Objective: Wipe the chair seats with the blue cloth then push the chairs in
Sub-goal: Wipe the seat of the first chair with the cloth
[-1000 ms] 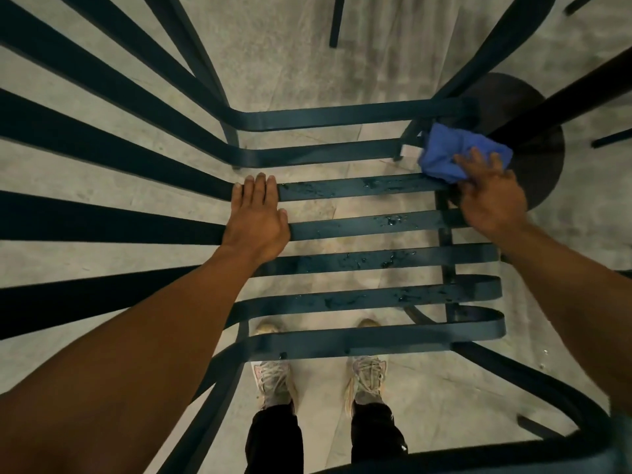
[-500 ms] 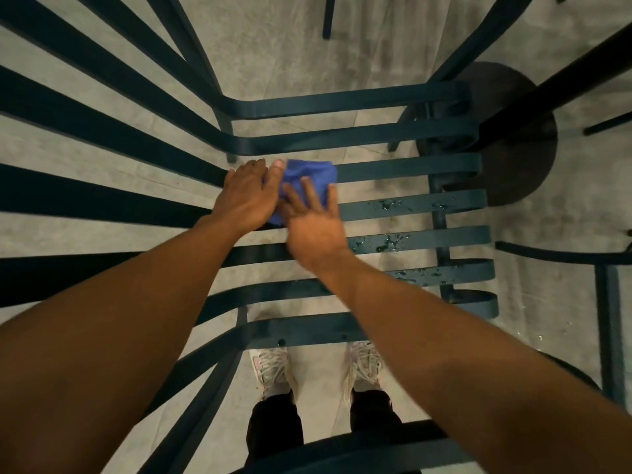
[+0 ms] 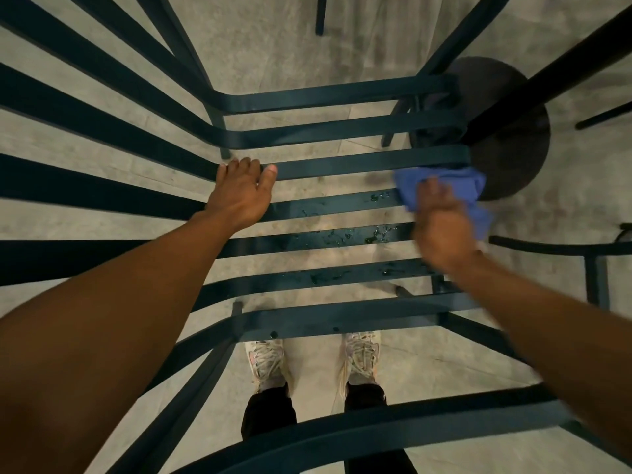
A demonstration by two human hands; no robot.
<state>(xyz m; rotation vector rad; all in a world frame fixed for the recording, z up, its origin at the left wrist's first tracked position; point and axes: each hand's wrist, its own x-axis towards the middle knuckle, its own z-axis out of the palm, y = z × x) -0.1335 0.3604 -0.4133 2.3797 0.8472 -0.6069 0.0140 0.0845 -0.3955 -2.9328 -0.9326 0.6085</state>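
I look straight down on a dark green metal chair seat (image 3: 342,165) made of several flat slats. My left hand (image 3: 241,191) rests on the left end of the middle slats, fingers curled over a slat edge. My right hand (image 3: 441,227) presses the crumpled blue cloth (image 3: 444,186) onto the right end of the slats, the hand blurred by motion. Water drops (image 3: 342,237) sit on the slats between my hands and on the slat below.
The round dark table base (image 3: 506,131) with its black post stands on the concrete floor just right of the seat. Another chair's frame (image 3: 595,268) is at the right edge. My shoes (image 3: 266,357) show under the seat's near slats.
My right hand has swept the blue cloth from beside my left hand to the seat's right end, one slat nearer than the earlier pass. My left hand has stayed in place.
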